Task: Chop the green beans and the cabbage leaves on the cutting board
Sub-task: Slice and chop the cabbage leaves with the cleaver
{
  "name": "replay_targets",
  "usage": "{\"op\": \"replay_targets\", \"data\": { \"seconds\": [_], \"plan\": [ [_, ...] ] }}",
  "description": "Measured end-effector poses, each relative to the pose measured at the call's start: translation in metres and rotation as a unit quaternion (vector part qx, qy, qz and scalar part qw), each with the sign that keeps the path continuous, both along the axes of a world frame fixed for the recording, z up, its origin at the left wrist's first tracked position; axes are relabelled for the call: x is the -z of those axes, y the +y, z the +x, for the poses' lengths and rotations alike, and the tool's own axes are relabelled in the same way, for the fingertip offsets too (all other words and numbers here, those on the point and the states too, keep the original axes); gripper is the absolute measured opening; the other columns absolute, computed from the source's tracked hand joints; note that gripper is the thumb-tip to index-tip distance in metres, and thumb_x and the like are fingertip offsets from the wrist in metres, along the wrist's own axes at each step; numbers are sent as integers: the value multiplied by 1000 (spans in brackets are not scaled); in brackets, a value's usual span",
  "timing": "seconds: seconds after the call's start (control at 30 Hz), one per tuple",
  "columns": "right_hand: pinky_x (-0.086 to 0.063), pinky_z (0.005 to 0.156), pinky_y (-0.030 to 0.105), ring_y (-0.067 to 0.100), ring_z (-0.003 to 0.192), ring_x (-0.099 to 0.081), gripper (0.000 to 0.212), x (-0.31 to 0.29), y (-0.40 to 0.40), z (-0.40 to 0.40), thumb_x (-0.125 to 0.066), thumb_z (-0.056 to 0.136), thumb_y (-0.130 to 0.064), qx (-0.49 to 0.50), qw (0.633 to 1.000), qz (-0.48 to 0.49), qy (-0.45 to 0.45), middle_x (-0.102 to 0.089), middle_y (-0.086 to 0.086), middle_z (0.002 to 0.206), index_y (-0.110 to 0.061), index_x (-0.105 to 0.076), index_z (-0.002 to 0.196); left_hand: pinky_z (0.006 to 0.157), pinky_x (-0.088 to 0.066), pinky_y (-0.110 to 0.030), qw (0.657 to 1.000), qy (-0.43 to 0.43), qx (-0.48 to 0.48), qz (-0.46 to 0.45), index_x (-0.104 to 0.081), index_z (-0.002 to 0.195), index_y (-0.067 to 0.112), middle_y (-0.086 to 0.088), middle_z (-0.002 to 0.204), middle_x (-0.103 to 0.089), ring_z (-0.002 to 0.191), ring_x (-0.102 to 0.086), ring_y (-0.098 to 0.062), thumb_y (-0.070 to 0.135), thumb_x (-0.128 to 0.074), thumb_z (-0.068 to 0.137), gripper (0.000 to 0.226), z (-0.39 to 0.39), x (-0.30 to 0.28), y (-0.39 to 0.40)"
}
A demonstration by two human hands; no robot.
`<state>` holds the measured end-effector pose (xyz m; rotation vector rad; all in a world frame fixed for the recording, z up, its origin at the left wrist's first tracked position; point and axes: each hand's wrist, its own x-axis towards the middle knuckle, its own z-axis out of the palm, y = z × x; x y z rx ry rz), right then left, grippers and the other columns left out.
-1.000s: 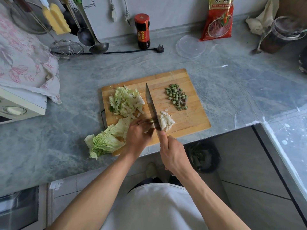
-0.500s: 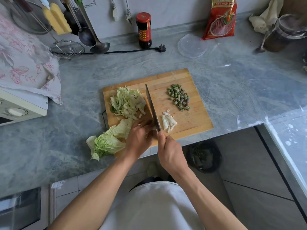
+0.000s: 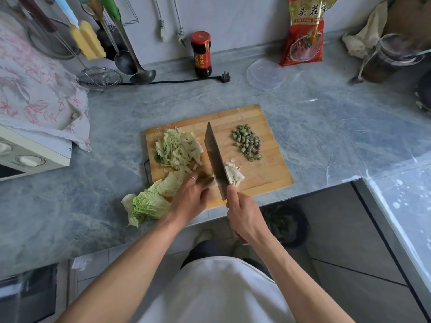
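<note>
Nearest, the right hand (image 3: 245, 215) is curled tight round the handle of the big knife (image 3: 215, 159), with one finger up by the blade. Just left of it, the left hand (image 3: 192, 194) has its fingers bent down, pressing on the cabbage leaves (image 3: 151, 201). The leafy green ends hang off the near left edge of the cutting board (image 3: 263, 173) onto the desk (image 3: 70, 194). The white stem ends are under the fingers, right beside the blade. A few white cut bits (image 3: 234, 173) lie on the right side of the knife. To cut well, I think the left fingertips should stay tucked back so the blade only meets the knuckles, and the hand should slide left a little after each cut. The knife should go straight down, and the slices should be thin and even. Farther back on the board is a pile of cut cabbage (image 3: 178, 148) on the left and the chopped green beans (image 3: 248, 142) on the right, so the beans look done. At the far wall stand a dark bottle (image 3: 201, 54) and a red bag (image 3: 304, 33).
</note>
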<state>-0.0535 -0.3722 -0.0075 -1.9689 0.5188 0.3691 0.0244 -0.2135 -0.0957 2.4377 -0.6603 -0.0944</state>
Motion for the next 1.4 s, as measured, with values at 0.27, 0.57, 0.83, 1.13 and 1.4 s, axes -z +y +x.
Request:
{"op": "replay_targets", "data": {
  "seconds": [0.27, 0.57, 0.83, 1.13, 1.4],
  "plan": [
    [-47, 55, 38, 28, 55, -52, 58, -16, 12, -4, -23, 103, -54, 11, 1000, -10, 15, -55, 18, 65, -10, -56, 83, 92, -54, -36, 999, -32, 2, -16, -72, 112, 4, -14, 113, -68, 106, -64, -26, 15, -53, 91, 30, -1, 5, 4],
    [-50, 52, 34, 31, 52, -59, 82, -8, 19, -6, -22, 97, -67, 22, 998, -50, 34, -65, 22, 71, 5, -60, 89, 98, -51, -39, 998, -46, 15, -28, -71, 114, 4, -16, 120, -65, 116, -59, -29, 4, -66, 90, 25, 0, 4, 4],
    [-48, 60, 46, 42, 65, -57, 65, -4, 30, 0, -26, 105, -51, 14, 997, -80, 16, -58, 22, 72, 3, -52, 80, 95, -51, -37, 997, -41, 34, -49, -71, 114, 9, -9, 120, -65, 115, -59, -27, 3, -64, 90, 25, 2, -2, 4],
    [-47, 59, 42, 31, 59, -57, 62, 3, 45, 16, -23, 104, -54, 114, 993, -29, -17, -56, 9, 62, -9, -56, 77, 97, -50, -39, 1000, -10, 18, -18, -69, 113, 14, -8, 129, -58, 119, -55, -25, 14, -54, 95, 23, 3, 7, 7],
    [-51, 55, 38, 23, 48, -53, 77, -7, 33, -6, -21, 99, -63, 54, 998, -21, 32, -55, 10, 57, 5, -55, 85, 96, -52, -42, 999, -13, 33, -37, -68, 114, 7, -16, 118, -60, 111, -57, -30, 1, -60, 89, 27, 4, 1, 9]
  ]
}}
